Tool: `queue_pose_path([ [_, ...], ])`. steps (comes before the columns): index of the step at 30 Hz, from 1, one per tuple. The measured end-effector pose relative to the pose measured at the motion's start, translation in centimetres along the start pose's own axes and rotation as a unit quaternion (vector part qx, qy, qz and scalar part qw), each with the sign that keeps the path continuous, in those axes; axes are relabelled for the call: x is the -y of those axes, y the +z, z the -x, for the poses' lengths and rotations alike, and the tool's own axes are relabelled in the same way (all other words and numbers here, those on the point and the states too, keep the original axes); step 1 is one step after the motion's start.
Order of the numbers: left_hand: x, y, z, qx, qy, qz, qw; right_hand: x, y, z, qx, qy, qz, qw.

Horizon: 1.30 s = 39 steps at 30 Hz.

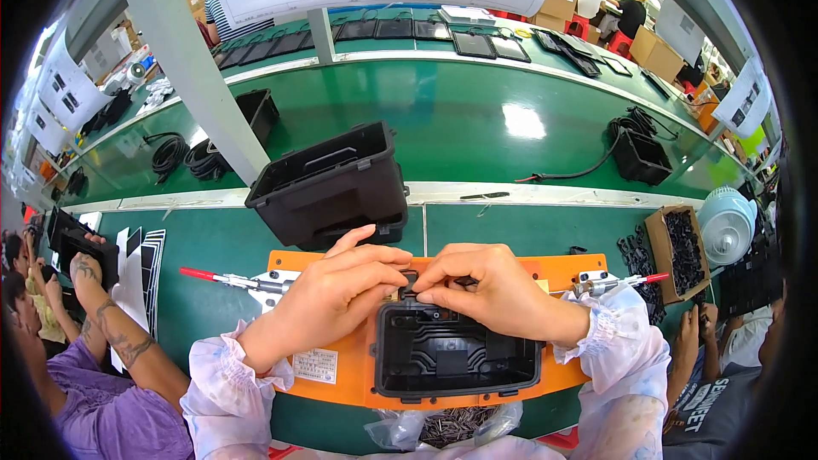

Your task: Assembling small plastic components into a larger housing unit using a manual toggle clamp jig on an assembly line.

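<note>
Hands (341,283) (486,285) curl at the black housing (460,391), right fingertips (429,296) apparently pinched together.

Sheer, whitish sleeves (629,379), seemingly printed in soft pink and blue, puff full before gathering tightly into ruffled cuffs (590,330).

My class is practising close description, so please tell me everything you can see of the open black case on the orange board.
The black case is rectangular with rounded corners, a raised rim and small tabs along its near edge. It looks like moulded plastic. Stepped ridges and a flat rectangular patch show inside. It lies on the orange board, open side up, long sides running left to right. The left hand and right hand meet near its far left corner; whether their fingers touch it is unclear.
</note>
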State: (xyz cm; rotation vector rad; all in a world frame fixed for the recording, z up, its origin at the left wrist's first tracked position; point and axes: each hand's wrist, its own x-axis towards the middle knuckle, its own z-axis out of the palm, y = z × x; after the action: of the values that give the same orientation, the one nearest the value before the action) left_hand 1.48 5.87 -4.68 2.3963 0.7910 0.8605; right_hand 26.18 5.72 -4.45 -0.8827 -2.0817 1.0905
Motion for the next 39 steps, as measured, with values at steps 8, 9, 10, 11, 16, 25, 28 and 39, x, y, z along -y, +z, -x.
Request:
queue_pose_path([
  [8,-1.6,-0.3,1.0,0.035,0.134,-0.233,0.962,0.1,-0.3,1.3,-0.017,-0.04,0.048,0.998],
  [9,-1.6,-0.1,1.1,0.036,0.16,-0.282,0.945,0.1,-0.3,1.6,-0.027,-0.043,0.068,0.996],
  [10,-1.6,-0.1,0.9,0.036,0.163,-0.279,0.946,0.3,-0.3,1.8,-0.038,-0.045,0.089,0.994],
  [11,-1.7,0.0,0.7,0.046,0.175,-0.301,0.936,0.6,-0.7,2.0,-0.04,-0.042,0.091,0.994],
  [16,-1.5,0.0,1.1,0.044,0.144,-0.288,0.946,1.7,-4.9,1.8,-0.023,0.242,-0.173,0.955],
  [25,-1.9,0.3,1.5,0.064,0.133,-0.259,0.955,-1.7,-7.2,4.4,-0.061,0.198,-0.311,0.928],
  [28,-1.5,0.6,1.6,0.048,0.106,-0.201,0.973,-0.1,-7.1,4.1,-0.095,0.229,-0.288,0.925],
  [39,-1.7,0.4,1.5,0.053,0.051,-0.182,0.98,-0.9,-7.3,4.5,-0.078,0.222,-0.255,0.938],
])
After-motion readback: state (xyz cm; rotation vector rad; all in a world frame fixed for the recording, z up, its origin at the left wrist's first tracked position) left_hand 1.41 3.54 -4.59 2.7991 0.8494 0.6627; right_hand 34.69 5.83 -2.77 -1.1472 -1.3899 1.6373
